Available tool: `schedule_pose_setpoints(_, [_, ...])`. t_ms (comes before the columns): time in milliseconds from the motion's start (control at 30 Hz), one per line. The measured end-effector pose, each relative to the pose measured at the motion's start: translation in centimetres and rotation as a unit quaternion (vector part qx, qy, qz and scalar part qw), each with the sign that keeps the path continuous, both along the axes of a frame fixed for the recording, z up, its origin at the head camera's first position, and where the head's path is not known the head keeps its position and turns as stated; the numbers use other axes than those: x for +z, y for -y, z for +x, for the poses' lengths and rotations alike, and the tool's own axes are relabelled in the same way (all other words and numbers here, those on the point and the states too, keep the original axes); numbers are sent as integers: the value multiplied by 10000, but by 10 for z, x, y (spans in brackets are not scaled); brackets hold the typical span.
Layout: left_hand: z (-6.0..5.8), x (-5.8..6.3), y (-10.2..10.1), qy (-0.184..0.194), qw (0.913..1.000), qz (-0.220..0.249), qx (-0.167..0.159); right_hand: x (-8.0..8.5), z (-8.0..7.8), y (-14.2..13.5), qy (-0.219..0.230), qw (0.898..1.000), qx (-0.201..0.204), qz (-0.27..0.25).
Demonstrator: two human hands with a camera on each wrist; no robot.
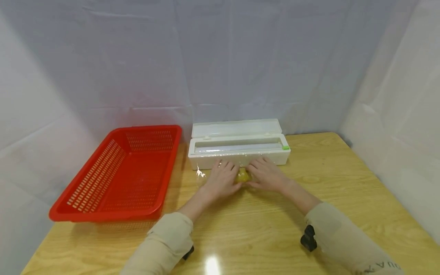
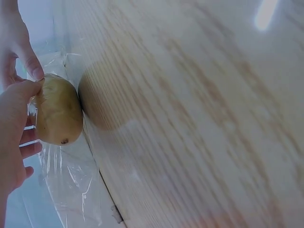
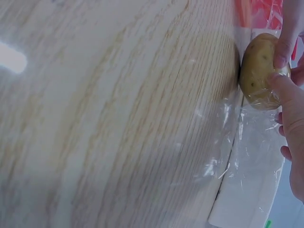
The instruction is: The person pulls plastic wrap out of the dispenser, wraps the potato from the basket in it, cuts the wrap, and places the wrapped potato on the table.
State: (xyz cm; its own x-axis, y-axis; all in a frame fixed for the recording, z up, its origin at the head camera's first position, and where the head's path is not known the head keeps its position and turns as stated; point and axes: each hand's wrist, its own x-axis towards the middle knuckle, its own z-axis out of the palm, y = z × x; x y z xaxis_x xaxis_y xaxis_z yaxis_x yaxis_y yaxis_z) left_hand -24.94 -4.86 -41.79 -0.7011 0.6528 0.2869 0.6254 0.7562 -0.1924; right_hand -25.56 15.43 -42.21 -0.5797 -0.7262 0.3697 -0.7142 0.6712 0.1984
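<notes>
A yellow-brown potato (image 1: 242,176) sits on the table close in front of a white plastic wrap dispenser (image 1: 240,158). My left hand (image 1: 221,180) grips it from the left and my right hand (image 1: 267,175) from the right. Both thumbs press on the potato near each other, with the other fingers behind it toward the dispenser. Clear plastic wrap (image 3: 251,147) covers part of the potato and spreads out on both sides, wrinkled, along the dispenser's front. In the left wrist view, a dark spot marks one end of the potato (image 2: 59,114).
The dispenser's lid (image 1: 237,128) stands open at the back, with a roll inside and a green slider (image 1: 285,148) at its right end. A red perforated basket (image 1: 137,183) is on the left of the wooden table (image 1: 261,236). White sheeting (image 1: 233,61) hangs behind and at both sides.
</notes>
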Motion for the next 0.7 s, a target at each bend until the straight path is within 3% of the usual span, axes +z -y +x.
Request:
schedule_pose_setpoints(367, [-5, 1, 0, 249, 9995, 70, 179, 1, -3, -2, 353, 9992, -180, 41])
schedule_pose_setpoints(567, [-6, 3, 1, 566, 9977, -2, 382, 2, -6, -13, 97, 9992, 128, -354])
schedule_pose_setpoints(700, [-7, 3, 3, 754, 9960, 29, 476, 3, -9, -25, -220, 9980, 54, -589])
